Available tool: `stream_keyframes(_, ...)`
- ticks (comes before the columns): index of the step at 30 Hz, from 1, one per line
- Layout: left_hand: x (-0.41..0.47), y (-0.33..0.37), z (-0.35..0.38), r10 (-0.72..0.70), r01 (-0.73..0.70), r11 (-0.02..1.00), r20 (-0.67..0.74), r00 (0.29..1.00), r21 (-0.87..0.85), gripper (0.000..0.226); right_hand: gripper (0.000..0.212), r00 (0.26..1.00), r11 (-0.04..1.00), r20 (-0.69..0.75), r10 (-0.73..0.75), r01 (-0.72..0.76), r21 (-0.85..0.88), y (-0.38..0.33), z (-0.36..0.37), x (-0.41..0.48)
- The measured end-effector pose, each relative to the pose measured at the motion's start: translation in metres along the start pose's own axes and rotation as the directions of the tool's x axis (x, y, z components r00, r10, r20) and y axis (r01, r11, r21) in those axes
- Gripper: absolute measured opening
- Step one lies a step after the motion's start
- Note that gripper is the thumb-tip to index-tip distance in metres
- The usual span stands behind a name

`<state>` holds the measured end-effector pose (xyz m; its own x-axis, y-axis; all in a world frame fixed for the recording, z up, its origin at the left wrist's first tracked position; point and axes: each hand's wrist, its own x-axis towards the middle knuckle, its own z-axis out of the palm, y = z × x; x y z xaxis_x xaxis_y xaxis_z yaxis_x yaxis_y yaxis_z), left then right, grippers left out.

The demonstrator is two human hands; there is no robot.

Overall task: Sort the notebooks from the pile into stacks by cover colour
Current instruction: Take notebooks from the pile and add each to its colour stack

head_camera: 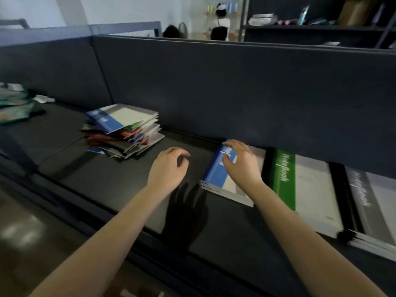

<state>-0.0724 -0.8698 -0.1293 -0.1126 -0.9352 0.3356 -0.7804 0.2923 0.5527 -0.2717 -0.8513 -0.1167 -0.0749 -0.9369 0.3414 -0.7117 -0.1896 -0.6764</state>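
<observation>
A messy pile of mixed notebooks (124,130), blue, red and green, lies at the back left of the dark table (120,181). To the right sit three sorted stacks: blue (214,176), green (282,179) and grey-black (368,196). My right hand (240,161) rests on top of the blue stack, fingers bent over its top cover. My left hand (169,168) hovers above the table just left of that stack, fingers loosely curled and holding nothing.
A dark partition wall (235,88) runs along the back of the table and overhangs the stacks' far edges. Green packets (15,106) lie at the far left. Shelves (321,26) and people stand behind the partition.
</observation>
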Motion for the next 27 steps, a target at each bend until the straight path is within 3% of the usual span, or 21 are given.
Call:
stream_keyframes(10, 0.042, -0.098, -0.077, -0.104, 0.097, 0.994, -0.138, 0.985, -0.059, 0.019, 0.040, 0.976, 0.992, 0.180, -0.122, 0.116, 0.044, -0.082, 0.105, 0.067)
stream_keyframes(16, 0.049, -0.151, -0.113, -0.198, 0.186, 0.978, -0.154, 0.968, -0.089, 0.021, 0.040, 0.958, 0.982, 0.212, -0.191, 0.186, 0.045, -0.130, 0.164, 0.101)
stream_keyframes(22, 0.060, -0.195, -0.139, -0.317, 0.289, 0.942, -0.165, 0.934, -0.173, 0.032, 0.054, 0.942, 0.971, 0.235, -0.238, 0.240, 0.023, -0.166, 0.215, 0.123)
stream_keyframes(27, 0.067, -0.220, -0.140, -0.315, 0.283, 0.935, -0.134, 0.940, -0.212, 0.036, 0.065, 0.938, 0.969, 0.279, -0.208, 0.237, -0.073, -0.178, 0.250, 0.138)
